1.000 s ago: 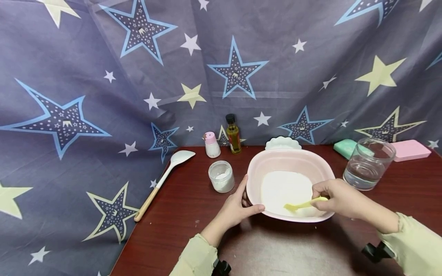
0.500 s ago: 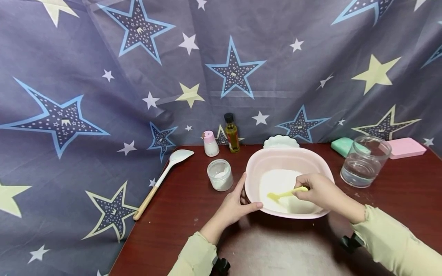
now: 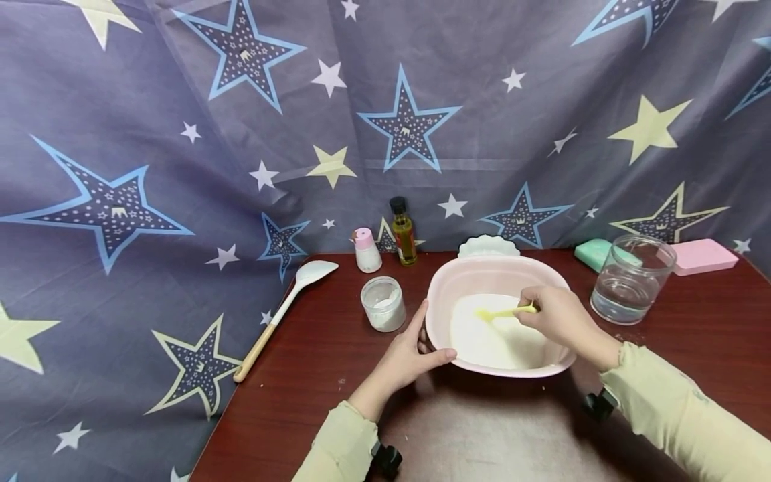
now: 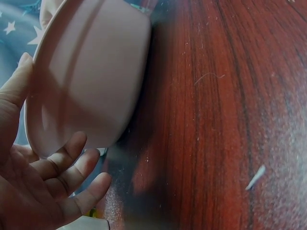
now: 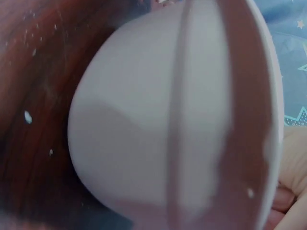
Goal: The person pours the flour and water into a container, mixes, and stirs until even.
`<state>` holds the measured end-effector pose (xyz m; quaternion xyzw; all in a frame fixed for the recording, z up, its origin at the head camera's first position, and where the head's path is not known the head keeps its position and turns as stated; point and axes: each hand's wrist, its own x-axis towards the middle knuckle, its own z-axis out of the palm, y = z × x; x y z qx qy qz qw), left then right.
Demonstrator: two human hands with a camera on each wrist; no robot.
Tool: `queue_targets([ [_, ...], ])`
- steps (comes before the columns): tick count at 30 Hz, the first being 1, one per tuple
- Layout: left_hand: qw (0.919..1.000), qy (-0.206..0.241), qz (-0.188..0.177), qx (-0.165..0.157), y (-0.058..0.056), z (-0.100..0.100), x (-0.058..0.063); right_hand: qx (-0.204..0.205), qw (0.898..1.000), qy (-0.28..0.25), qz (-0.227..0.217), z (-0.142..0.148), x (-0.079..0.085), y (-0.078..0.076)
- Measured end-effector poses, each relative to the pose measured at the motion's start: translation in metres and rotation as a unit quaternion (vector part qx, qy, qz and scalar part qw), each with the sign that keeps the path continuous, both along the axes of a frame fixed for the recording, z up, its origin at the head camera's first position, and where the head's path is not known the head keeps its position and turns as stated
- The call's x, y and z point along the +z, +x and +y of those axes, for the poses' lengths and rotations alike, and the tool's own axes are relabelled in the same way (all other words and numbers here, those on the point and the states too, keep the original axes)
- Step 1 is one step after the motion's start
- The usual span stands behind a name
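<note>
A pale pink basin (image 3: 440,294) stands on the table with a smooth white mass (image 3: 476,338) inside; I cannot tell whether it is liquid or powder. My left hand (image 3: 405,361) holds the basin's near left side, thumb at the rim. The left wrist view shows that hand's lower fingers (image 4: 72,179) loosely bent by the outer wall. Over the basin, my right hand (image 3: 560,318) pinches the handle of a small yellow spoon (image 3: 496,313), its head at the white mass. In the right wrist view the basin wall (image 5: 134,120) hides most of my right hand (image 5: 290,191).
Left of the basin stand a glass jar (image 3: 384,308) of white powder, a pink-capped shaker (image 3: 366,251) and an oil bottle (image 3: 403,234). A long-handled ladle (image 3: 280,314) lies at the left edge. A glass of water (image 3: 629,284), green block (image 3: 596,254) and pink block (image 3: 701,257) stand right.
My right hand has moved left and slightly away from me over the basin, taking the yellow spoon deeper into the middle. The left hand keeps its hold on the basin.
</note>
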<state>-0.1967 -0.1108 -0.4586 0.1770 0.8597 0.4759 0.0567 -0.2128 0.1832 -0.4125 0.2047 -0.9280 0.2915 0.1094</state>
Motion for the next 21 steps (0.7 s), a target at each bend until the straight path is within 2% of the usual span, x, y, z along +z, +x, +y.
queue_targets([
  [3, 1.0, 0.001, -0.001, -0.001, 0.0, 0.0, -0.001, -0.021, 1.0, 0.018, -0.011, 0.007, 0.004, 0.001],
  [10, 1.0, -0.001, -0.003, -0.002, 0.0, -0.001, -0.004, -0.039, 0.997, 0.064, -0.034, 0.027, 0.015, 0.005],
  [16, 1.0, -0.001, -0.003, -0.002, -0.001, -0.002, -0.005, -0.016, 0.993, 0.096, -0.062, 0.043, 0.026, 0.012],
  [21, 1.0, 0.005, -0.006, -0.002, -0.001, -0.002, -0.003, 0.011, 0.992, 0.085, -0.092, 0.052, 0.031, 0.019],
])
